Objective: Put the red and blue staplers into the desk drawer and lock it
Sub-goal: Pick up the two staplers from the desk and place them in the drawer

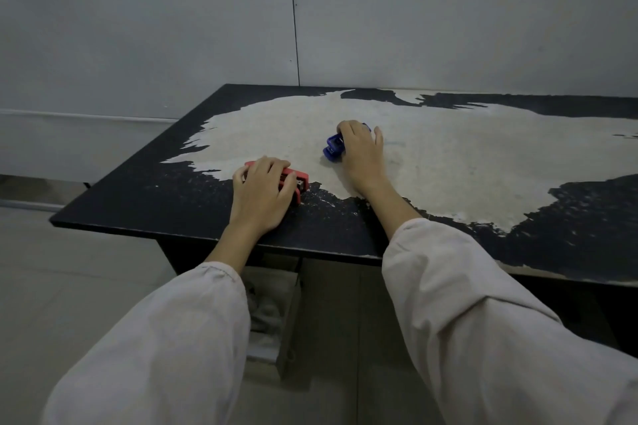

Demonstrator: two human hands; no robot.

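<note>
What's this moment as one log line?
left hand on red stapler | right hand on blue stapler | both on desk | drawer open

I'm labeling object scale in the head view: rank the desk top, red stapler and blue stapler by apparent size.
1. desk top, by far largest.
2-3. red stapler and blue stapler: alike, both half hidden under hands, so unranked.

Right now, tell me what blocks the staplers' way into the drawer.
Nothing visible. The left hand covers the red stapler, the right hand the blue stapler, both on the desk. The drawer below its front edge is open, with something grey inside.
</note>
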